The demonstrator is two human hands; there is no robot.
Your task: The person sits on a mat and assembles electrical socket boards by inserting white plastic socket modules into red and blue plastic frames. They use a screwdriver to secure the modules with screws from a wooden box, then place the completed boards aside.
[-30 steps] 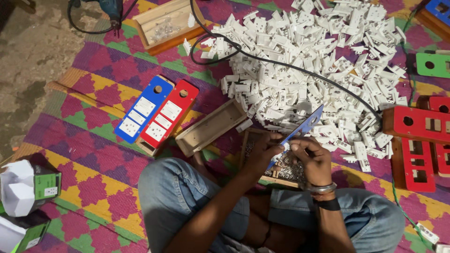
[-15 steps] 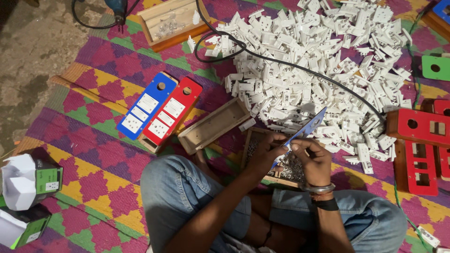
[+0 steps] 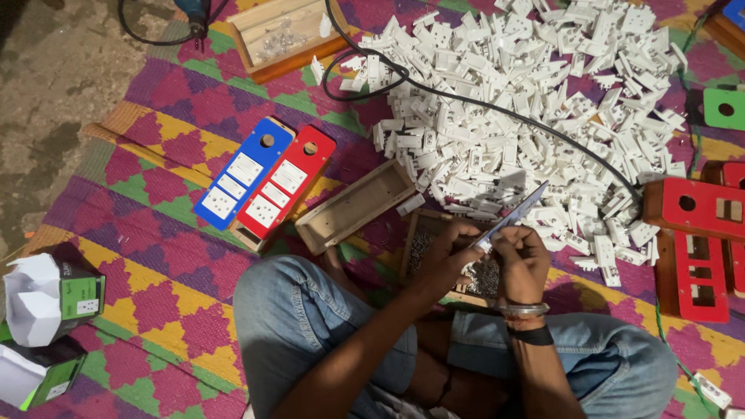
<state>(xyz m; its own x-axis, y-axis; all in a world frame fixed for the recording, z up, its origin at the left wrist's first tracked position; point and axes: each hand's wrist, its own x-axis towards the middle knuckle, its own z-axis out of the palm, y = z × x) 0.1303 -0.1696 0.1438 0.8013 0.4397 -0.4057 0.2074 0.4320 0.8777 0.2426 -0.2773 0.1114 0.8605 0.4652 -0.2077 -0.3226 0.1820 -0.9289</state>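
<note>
Both hands meet over the lap, above a small wooden tray of screws; the left hand is closed narrowly on the near end of a thin blue-grey strip, and the right hand pinches something small at that same end; whether it is a screw or a fitting cannot be told. The strip slants up and away toward the pile of white sockets, its far end free just beside the black cable.

To do this step well, in my judgement: keep the strip steady with the left hand and let the right do the fine work; stay over the tray, so a dropped piece falls among the screws and not onto the mat; keep the far tip clear of the cable.

An open wooden box lies just left of the tray; a blue plate and a red plate with white sockets fitted lie side by side beyond it; more red plates sit at the right.
</note>
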